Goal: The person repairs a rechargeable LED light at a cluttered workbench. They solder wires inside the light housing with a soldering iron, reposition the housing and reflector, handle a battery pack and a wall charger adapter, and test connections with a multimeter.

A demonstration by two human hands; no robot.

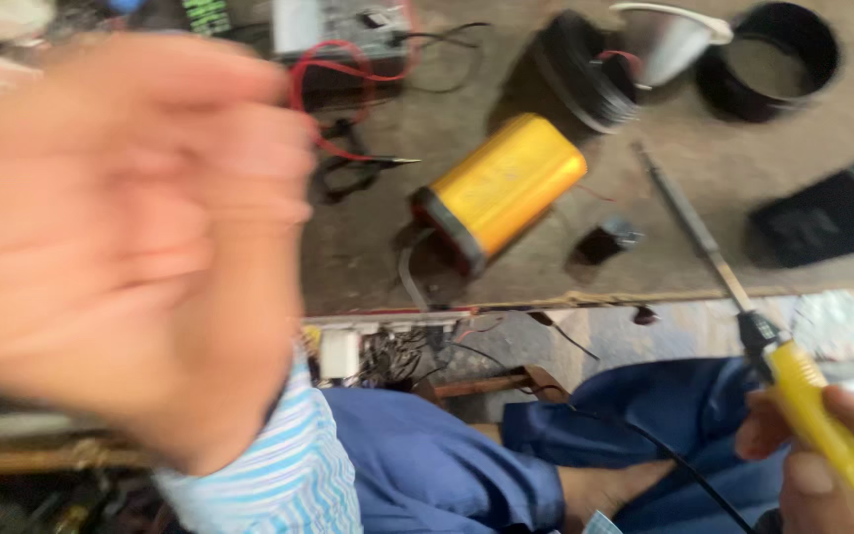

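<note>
Head view: right hand [832, 450] fingers clamp a yellow-handled soldering iron [743, 307]; blurred left hand [121, 237] fingers unclear.

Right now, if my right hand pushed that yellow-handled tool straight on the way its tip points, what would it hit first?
The right hand aims the soldering iron up-left over the workbench. Its tip ends in bare bench beside the black coil; going on, it likely meets that coil first, though depth is unclear.

Yellow-handled soldering iron [743, 297] in right grip [832, 455]

Left hand [121, 247]: we see only motion blur, grip unreadable.
Right hand [832, 455]: our frame's corner crops it.
</note>
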